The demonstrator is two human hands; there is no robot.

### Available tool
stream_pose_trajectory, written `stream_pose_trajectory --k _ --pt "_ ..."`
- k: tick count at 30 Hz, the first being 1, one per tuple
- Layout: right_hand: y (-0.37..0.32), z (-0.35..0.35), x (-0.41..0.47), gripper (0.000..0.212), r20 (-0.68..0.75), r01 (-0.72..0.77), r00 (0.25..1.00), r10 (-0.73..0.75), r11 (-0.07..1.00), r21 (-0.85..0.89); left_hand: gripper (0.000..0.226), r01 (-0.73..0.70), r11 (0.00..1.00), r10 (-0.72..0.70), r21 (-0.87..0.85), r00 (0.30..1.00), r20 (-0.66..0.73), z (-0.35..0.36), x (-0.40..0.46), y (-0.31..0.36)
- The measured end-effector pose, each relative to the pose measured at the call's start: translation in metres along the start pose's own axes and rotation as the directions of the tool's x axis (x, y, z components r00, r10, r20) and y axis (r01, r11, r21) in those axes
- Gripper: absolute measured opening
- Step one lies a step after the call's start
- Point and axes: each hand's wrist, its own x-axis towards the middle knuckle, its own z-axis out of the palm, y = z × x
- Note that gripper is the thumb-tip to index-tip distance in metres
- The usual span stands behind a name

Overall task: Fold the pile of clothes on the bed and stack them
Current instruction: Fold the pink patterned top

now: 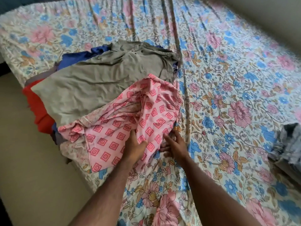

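1. The bed, under a floral sheet, fills most of the frame from upper left to lower right. Its wide bare stretch at the right looks like the room needed to spread and fold each garment.
2. The pile of clothes sits at the centre left of the frame, along the bed's left edge and within arm's reach.
3. An olive-grey garment lies draped across the top of the pile, with blue cloth showing beyond it and a red piece at the pile's left side.
4. A pink patterned garment spills from the pile's near side toward the bottom centre. It appears to be the one being taken first.
5. A crumpled grey-blue cloth lies apart at the right edge of the frame.
6. The left hand grips a bunch of the pink cloth, thumb over a fold, probably to draw it free.
7. The right hand reaches into the cloth's right edge with its fingers partly hidden under the fabric, so whether it grips cannot be told.
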Motion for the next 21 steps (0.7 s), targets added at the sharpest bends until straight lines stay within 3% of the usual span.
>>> stream_pose_trajectory --k 2,3,5,6,9,14,16,18,19,21 --pt "0.012 -0.003 0.007 0.053 -0.035 0.024 0.999 -0.023 0.999 0.027 0.077 -0.211 0.966 0.228 0.147 0.967 -0.11 -0.001 0.003 -0.004" --pt "0.013 -0.005 0.008 0.047 -0.046 0.037 0.998 -0.036 0.999 0.037 0.083 -0.325 0.892 0.386 0.314 0.909 -0.158 0.0 0.005 -0.004" --pt "0.021 -0.003 0.01 0.042 -0.058 0.051 0.997 -0.047 0.997 0.06 0.08 -0.463 0.631 0.67 0.622 0.729 -0.137 0.003 0.006 0.001" --pt "0.024 -0.004 0.011 0.041 -0.064 0.067 0.996 -0.063 0.996 0.053 0.078 -0.492 0.524 0.734 0.695 0.675 -0.075 0.007 0.008 0.005" --pt "0.03 -0.007 0.015 0.04 -0.057 0.109 0.993 -0.108 0.994 0.016 0.069 -0.496 0.357 0.738 0.792 0.669 0.086 0.017 0.016 0.013" --pt "0.041 -0.016 0.022 0.043 -0.007 0.146 0.989 -0.146 0.988 -0.054 0.055 -0.45 0.274 0.814 0.85 0.579 0.045 0.036 0.011 0.021" --pt "0.045 -0.022 0.024 0.039 0.022 0.167 0.986 -0.166 0.985 -0.039 0.052 -0.446 0.359 0.758 0.82 0.652 0.022 0.052 0.005 0.026" --pt "0.046 -0.024 0.025 0.032 0.077 0.188 0.98 -0.186 0.982 -0.029 0.07 -0.365 0.525 0.593 0.769 0.805 -0.022 0.067 0.004 0.03" --pt "0.046 -0.025 0.025 0.03 0.105 0.2 0.975 -0.196 0.98 -0.024 0.076 -0.305 0.553 0.526 0.775 0.849 -0.041 0.075 0.004 0.032" --pt "0.043 -0.028 0.019 0.039 0.18 0.215 0.96 -0.215 0.976 0.02 0.065 -0.182 0.56 0.479 0.808 0.867 -0.137 0.091 0.003 0.033"
